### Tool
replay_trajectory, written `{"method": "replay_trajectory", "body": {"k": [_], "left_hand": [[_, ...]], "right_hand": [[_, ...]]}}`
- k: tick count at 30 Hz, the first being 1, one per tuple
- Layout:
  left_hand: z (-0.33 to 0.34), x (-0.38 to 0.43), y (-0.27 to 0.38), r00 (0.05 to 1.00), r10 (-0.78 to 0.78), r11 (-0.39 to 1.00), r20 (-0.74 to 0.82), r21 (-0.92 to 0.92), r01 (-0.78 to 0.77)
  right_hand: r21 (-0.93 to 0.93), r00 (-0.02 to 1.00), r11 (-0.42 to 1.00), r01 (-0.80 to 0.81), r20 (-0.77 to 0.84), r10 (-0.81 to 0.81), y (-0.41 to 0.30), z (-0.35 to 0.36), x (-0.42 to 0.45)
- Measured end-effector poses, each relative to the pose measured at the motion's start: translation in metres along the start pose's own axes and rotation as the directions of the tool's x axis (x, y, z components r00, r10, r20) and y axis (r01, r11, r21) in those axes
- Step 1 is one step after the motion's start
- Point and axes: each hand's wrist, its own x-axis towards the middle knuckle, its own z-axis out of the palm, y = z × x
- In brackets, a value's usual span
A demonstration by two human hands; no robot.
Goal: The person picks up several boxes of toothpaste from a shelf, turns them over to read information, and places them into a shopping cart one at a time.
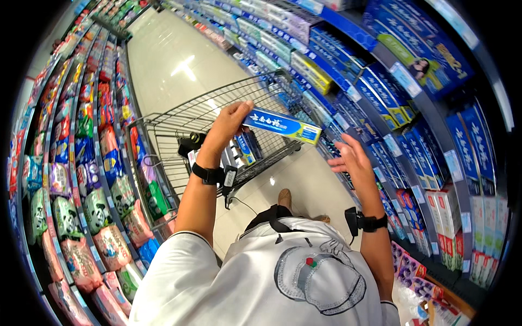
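My left hand (231,122) grips one end of a blue toothpaste box (281,124) with a yellow-green far end, held above a wire shopping cart (195,98). To the right of the box, my right hand (351,157) is in the air with its fingers apart and nothing in it. Beneath my left hand, several boxes (244,148) lie in the cart, blue and white among them, partly hidden by my forearm. A black object (188,143) sits beside them at the cart's left part.
Shelves of toothpaste boxes (424,155) rise close on my right. Wet-wipe packs (98,210) fill the shelves on my left. A pale tiled floor (163,45) runs down the aisle between them. Shrink-wrapped goods (412,269) lie low at the right behind my arm.
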Motion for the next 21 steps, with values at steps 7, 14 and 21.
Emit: {"method": "replay_trajectory", "body": {"k": [7, 14, 21], "left_hand": [[0.099, -0.007, 0.033, 0.985, 0.028, 0.988, 0.173, -0.157, -0.001], [0.155, -0.019, 0.057, 0.945, 0.095, 0.976, 0.314, -0.215, -0.027], [0.188, -0.024, 0.074, 0.902, 0.09, 0.98, 0.422, -0.199, -0.004]], "right_hand": [[0.14, 0.994, 0.987, 0.084, -0.081, -0.073, -0.013, -0.044, -0.026], [0.287, 0.966, 0.952, 0.107, -0.258, -0.031, 0.003, -0.09, -0.063], [0.34, 0.937, 0.934, 0.113, -0.349, 0.014, 0.013, -0.116, -0.092]]}}
